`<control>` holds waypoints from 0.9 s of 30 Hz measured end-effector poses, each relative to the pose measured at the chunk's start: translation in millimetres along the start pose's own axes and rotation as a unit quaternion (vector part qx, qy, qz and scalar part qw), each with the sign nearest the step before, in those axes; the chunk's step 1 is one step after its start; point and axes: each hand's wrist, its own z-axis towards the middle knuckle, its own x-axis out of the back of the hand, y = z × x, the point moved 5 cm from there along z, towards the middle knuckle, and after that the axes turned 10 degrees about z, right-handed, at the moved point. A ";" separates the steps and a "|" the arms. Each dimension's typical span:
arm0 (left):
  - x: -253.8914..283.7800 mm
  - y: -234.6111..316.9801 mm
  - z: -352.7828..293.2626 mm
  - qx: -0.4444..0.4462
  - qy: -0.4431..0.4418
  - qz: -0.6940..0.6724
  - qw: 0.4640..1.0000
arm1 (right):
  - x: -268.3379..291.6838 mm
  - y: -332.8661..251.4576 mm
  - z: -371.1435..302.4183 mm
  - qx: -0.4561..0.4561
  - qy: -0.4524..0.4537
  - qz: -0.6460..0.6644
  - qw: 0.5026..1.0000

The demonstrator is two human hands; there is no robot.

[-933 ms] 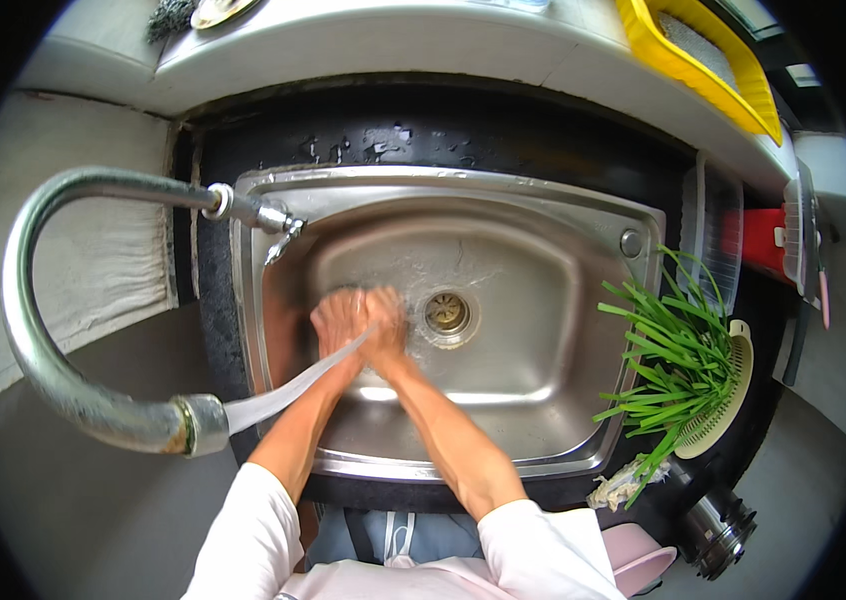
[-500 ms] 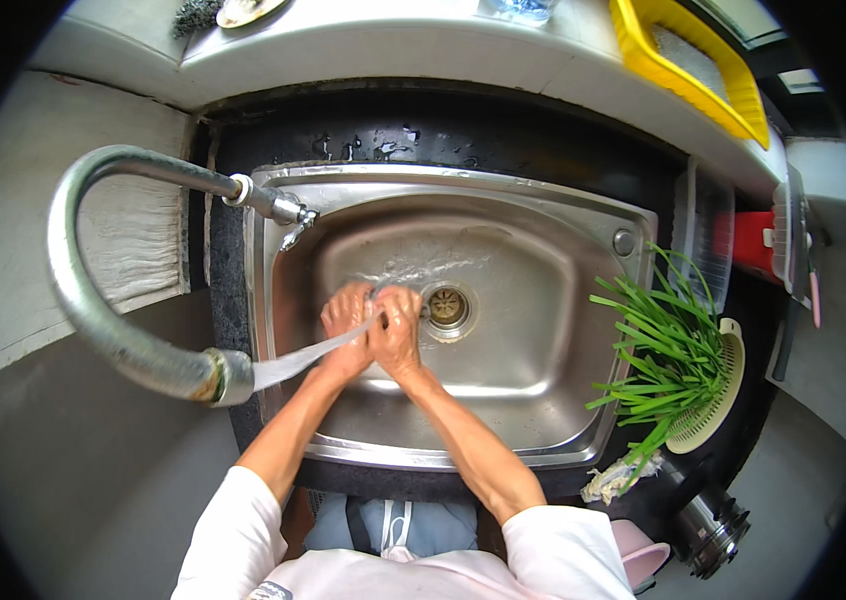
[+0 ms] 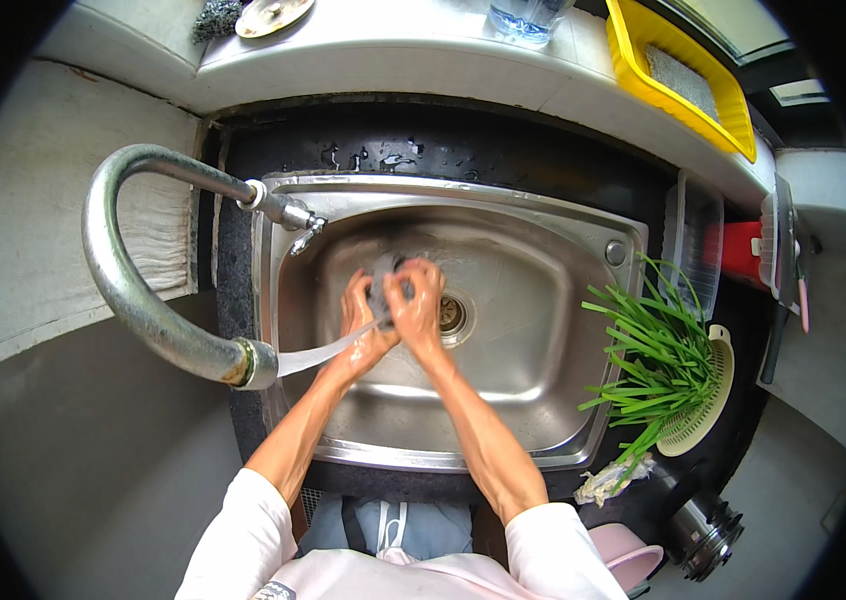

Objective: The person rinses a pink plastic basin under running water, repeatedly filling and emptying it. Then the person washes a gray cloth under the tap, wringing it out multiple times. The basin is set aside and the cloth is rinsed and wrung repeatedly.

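Observation:
Both of my hands are wet and low over the left part of the steel sink (image 3: pixel 533 300). My left hand (image 3: pixel 359 325) curls around the left side of a small grey rounded thing (image 3: pixel 380 287), blurred and partly hidden by fingers. From the other side, the bent fingers of my right hand (image 3: pixel 417 298) press on it. A stream of water (image 3: pixel 328 353) runs from the curved metal faucet (image 3: pixel 261 364) onto my hands. Just right of them lies the round drain (image 3: pixel 451 315).
Green stalks (image 3: pixel 648 355) lie over a pale strainer basket (image 3: pixel 711 415) on the right counter, beside a clear plastic container (image 3: pixel 695 240). A crumpled cloth (image 3: pixel 615 480) and a metal pot (image 3: pixel 705 535) are nearer. A yellow tray (image 3: pixel 738 125) stands on the back ledge.
My hands have risen slightly toward the back of the sink and opened around the grey thing, which now shows between them. The whole view has shifted a little.

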 end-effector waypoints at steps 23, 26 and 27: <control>-12.6 -34.0 -19.9 -0.076 -0.067 0.257 0.961 | -43.9 3.9 -44.7 0.073 -0.067 -0.017 0.995; -15.6 -39.6 6.7 0.029 -0.144 0.237 0.960 | -58.1 35.0 -17.6 -0.058 -0.081 -0.001 0.995; -13.3 -36.7 32.1 0.051 -0.141 0.211 0.966 | -60.5 46.4 2.8 -0.124 -0.082 0.009 0.989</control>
